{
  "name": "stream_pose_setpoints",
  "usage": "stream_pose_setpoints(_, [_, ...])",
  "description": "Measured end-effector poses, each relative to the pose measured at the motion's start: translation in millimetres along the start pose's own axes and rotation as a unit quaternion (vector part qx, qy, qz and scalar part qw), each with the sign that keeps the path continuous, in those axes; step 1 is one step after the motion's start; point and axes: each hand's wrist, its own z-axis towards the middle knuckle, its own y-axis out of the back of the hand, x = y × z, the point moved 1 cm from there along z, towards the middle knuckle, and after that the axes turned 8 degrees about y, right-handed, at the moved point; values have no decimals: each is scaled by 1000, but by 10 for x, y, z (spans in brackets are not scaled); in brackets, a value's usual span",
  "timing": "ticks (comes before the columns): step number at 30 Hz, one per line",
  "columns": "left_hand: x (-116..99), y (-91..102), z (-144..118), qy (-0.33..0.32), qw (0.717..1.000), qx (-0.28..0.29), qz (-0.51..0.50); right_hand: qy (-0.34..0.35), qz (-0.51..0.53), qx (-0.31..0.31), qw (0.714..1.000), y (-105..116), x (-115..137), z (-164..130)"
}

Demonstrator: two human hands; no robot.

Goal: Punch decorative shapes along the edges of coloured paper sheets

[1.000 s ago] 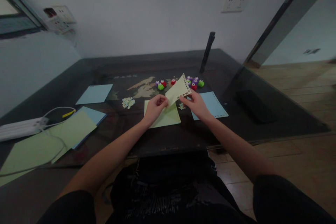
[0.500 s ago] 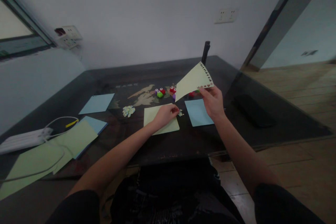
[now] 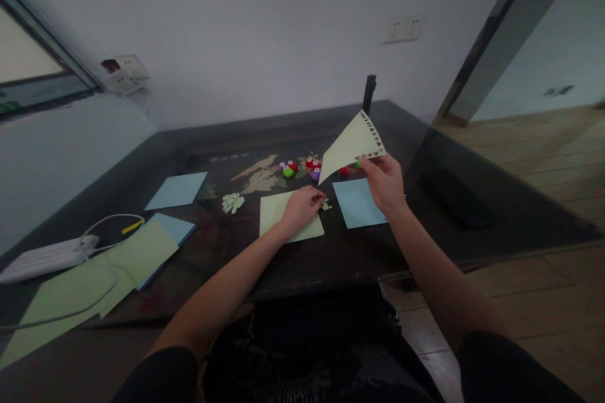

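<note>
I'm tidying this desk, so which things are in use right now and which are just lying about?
In use:
right hand holding the punched green sheet
left hand resting on the flat green sheet

Lying about:
blue sheet
small coloured punches
pile of paper bits
power strip

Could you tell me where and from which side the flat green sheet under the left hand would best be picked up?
Probably by its near-left corner, coming from the person's side. The green sheet lies flat on the dark table, and the left hand rests on its right part, while that corner stays bare with open table beside it. The right hand already holds the punched sheet.
</note>
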Motion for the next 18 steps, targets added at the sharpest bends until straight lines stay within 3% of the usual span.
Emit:
stream_pose_setpoints(2, [-7, 13, 8, 28, 998, 1, -55, -4, 16, 2, 1000, -7, 0, -11])
stream_pose_setpoints(4, [-3, 24, 23, 91, 980, 18, -174, -8, 31, 12, 999, -11, 3, -23])
stream_pose_setpoints(6, [5, 44, 43, 168, 922, 49, -344, -16, 40, 24, 999, -13, 10, -37])
stream_pose_setpoints(9, [2, 104, 67, 231, 806, 79, -539, -56, 49, 47, 996, -20, 26, -58])
stream_pose_setpoints(11, [-2, 148, 74, 240, 774, 73, -581, -87, 53, 65, 993, -28, 36, -70])
stream_pose_setpoints(15, [30, 188, 72, 230, 782, 1, -580, -112, 43, 99, 988, -40, 25, -75])
stream_pose_setpoints(18, [102, 190, 79, 203, 813, -62, -543, -134, 29, 134, 981, -31, -18, -75])
